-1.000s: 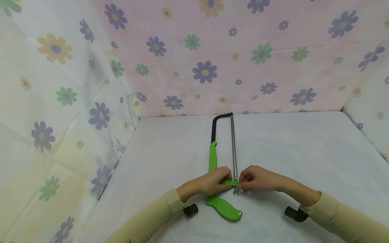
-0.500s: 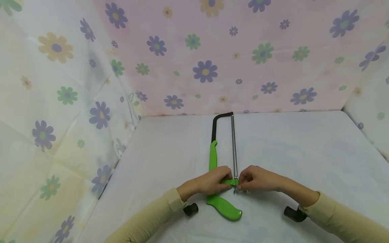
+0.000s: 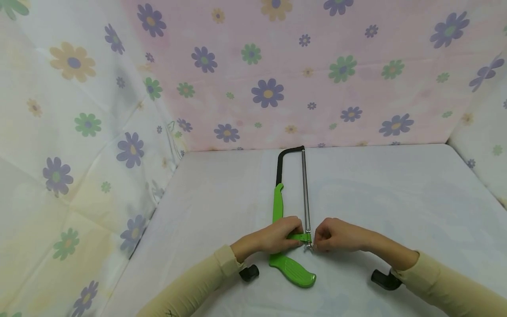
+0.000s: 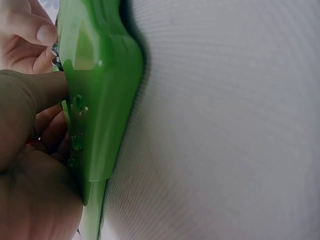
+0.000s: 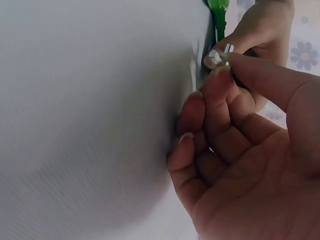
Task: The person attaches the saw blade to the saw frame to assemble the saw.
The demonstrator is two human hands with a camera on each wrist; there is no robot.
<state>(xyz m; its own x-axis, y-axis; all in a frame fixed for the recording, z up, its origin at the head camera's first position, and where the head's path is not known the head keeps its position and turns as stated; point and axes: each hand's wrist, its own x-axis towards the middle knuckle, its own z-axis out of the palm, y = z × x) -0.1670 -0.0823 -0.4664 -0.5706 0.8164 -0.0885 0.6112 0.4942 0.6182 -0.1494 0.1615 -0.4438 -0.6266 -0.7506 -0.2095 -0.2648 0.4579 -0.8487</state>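
A hacksaw point(image 3: 278, 204) with a green handle and black front frame lies on the table, its narrow metal blade point(image 3: 305, 189) to the right. My left hand point(image 3: 277, 237) grips the green crosspiece point(image 3: 304, 237) at the blade's near end. Below that sits a small metal wing nut point(image 3: 308, 248). My right hand point(image 3: 343, 237) is beside it, fingers curled; in the right wrist view its thumb and forefinger tips pinch at the wing nut point(image 5: 215, 56). The left wrist view shows the green handle point(image 4: 107, 95) close up, my left fingers behind it.
White cloth covers the table point(image 3: 214, 189). Flowered sheets point(image 3: 237, 79) rise behind it and at both sides. Black wrist-camera mounts point(image 3: 248, 273) hang under both beige sleeves point(image 3: 431, 273).
My right hand has drawn back slightly to the right, so more of the wing nut shows. The wing nut has turned a little. My left hand and the hacksaw stay in place.
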